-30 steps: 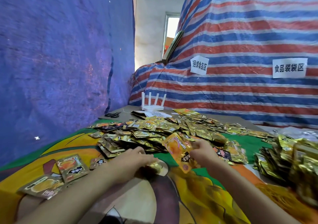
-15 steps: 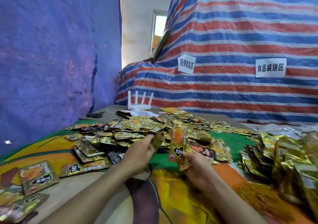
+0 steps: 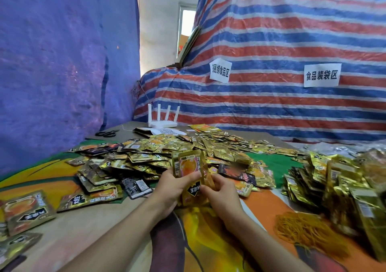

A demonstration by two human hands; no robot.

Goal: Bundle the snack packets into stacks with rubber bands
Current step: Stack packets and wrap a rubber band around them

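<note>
Above cloth, our left hand (image 3: pixel 173 185) and right hand (image 3: pixel 222 195) pinch small packet stack (image 3: pixel 191 177); loose heap (image 3: pixel 167 154) unbundled, rubber bands (image 3: pixel 305 227) waiting, most work left.

The left forearm (image 3: pixel 117 236) and right forearm (image 3: pixel 267 248) are angling in from below toward the upright snack packets (image 3: pixel 189 167). The left hand (image 3: pixel 172 187) is gripping the snack packets from their left side, thumb lying across the front face and fingers curling behind. The right hand (image 3: pixel 222 196) is sitting just below and right of them, its curled fingers pinching their lower right edge.
</note>
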